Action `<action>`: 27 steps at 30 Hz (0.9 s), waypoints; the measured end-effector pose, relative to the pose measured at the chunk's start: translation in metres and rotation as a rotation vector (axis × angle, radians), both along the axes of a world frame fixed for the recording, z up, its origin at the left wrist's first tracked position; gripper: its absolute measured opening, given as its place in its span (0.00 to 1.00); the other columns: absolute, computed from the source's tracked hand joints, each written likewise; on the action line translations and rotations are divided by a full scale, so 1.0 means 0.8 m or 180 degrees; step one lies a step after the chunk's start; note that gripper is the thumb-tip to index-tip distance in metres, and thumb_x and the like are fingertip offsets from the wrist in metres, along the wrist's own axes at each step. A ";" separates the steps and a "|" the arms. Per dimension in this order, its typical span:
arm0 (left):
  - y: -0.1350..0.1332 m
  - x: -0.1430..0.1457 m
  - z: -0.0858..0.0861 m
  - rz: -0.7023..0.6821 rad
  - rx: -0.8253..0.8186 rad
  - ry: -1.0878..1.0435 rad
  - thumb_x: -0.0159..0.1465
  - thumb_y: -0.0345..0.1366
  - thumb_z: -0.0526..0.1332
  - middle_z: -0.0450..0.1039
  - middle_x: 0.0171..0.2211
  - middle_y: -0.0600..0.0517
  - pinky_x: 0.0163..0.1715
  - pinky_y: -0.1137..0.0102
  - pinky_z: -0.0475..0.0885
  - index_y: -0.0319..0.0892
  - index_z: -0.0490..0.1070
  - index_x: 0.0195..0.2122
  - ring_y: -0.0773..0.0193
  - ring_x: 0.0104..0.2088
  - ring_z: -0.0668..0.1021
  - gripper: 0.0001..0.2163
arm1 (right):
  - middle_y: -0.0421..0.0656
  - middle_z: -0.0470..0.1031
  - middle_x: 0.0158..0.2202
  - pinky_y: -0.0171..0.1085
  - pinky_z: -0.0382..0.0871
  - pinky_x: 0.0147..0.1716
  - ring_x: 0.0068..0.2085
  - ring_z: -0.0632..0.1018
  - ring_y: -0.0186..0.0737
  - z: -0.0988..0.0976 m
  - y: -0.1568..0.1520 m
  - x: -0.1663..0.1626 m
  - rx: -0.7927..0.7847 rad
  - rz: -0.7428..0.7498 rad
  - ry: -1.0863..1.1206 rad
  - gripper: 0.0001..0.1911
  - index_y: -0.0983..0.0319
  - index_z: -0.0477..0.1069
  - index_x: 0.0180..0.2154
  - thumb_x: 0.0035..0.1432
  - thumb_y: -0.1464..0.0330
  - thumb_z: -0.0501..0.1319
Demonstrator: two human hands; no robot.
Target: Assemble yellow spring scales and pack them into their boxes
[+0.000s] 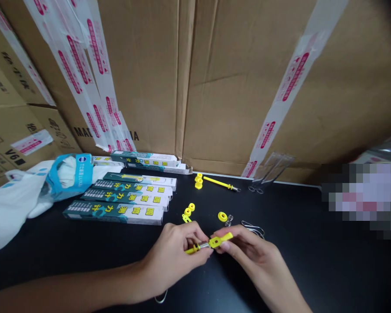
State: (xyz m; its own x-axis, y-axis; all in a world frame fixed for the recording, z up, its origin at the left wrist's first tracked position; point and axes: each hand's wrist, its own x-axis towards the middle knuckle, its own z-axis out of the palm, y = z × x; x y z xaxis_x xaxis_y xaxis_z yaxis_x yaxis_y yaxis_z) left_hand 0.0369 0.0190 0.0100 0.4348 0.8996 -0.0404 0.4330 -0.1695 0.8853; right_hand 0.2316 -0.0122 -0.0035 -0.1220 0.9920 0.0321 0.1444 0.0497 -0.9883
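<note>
My left hand (177, 252) pinches a thin yellow rod with a metal tip (197, 248) near the front of the black table (313, 261). My right hand (247, 250) pinches a flat yellow plastic piece (220, 240) that meets the rod's metal end. Both hands are closed on these parts. Small yellow rings (222, 216) and a clear bit (228, 221) lie just behind the hands. Two more yellow rings (189, 209) sit to the left. A wire clip (253, 228) lies behind my right hand.
Teal and white product boxes (124, 204) lie in a row at left, more boxes (150, 160) behind them. A white plastic bag (35, 187) sits far left. A second yellow rod (220, 184), yellow rings (198, 180), clear sleeves (272, 167). Cardboard cartons (234, 87) wall the back.
</note>
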 end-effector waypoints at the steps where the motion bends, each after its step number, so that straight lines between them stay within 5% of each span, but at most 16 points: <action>1: 0.000 0.000 -0.001 -0.0017 0.0021 0.0021 0.59 0.33 0.66 0.76 0.22 0.57 0.21 0.76 0.59 0.40 0.77 0.30 0.70 0.21 0.67 0.03 | 0.43 0.82 0.37 0.33 0.77 0.38 0.35 0.82 0.39 0.000 0.000 -0.001 0.0027 -0.0029 -0.0051 0.08 0.59 0.79 0.36 0.60 0.61 0.66; 27: -0.004 0.001 0.005 -0.0112 0.0105 0.0313 0.60 0.32 0.64 0.75 0.23 0.59 0.28 0.75 0.64 0.43 0.78 0.31 0.68 0.23 0.70 0.03 | 0.39 0.75 0.26 0.35 0.74 0.28 0.26 0.76 0.36 -0.004 -0.001 -0.008 -0.0185 -0.0016 0.0100 0.17 0.59 0.65 0.30 0.62 0.53 0.62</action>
State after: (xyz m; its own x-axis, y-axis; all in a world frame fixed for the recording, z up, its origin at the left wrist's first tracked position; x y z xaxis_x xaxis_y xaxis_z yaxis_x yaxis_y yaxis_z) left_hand 0.0379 0.0158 0.0139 0.4615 0.8854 -0.0551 0.5108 -0.2145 0.8325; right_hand 0.2250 -0.0131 -0.0066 -0.1167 0.9929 -0.0218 0.1134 -0.0085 -0.9935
